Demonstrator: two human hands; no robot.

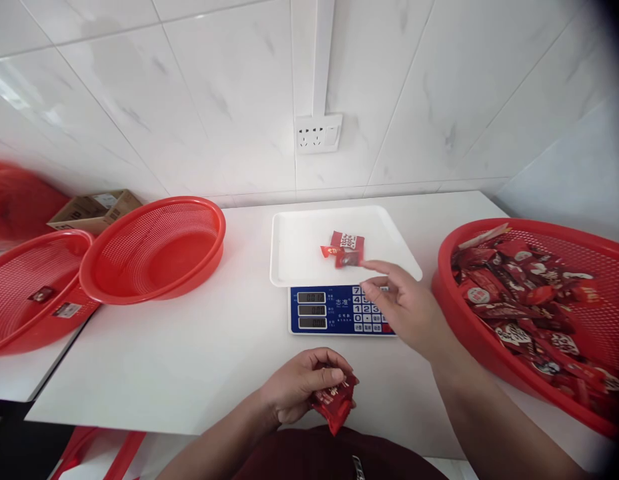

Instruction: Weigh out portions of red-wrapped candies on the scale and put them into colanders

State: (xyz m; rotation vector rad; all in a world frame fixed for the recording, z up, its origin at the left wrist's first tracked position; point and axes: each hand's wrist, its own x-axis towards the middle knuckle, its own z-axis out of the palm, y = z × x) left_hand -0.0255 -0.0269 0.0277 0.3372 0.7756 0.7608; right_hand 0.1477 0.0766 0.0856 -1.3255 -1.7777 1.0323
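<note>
At bottom centre, the left hand (pixel 312 387) grasps at least 1 red packet (pixel 335 402). Right of centre, the right hand (pixel 409 307), thumb and forefinger parted, is beside small packets (pixel 348 240) on the white tray (pixel 294 257), contact unclear. All should be light, pliable, slippery; pinch sealed ends.

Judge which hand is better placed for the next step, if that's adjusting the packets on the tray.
Probably the right hand: it reaches over the front of the white tray, close to the packets. The left hand is farther back, gripping at least one red packet.
</note>
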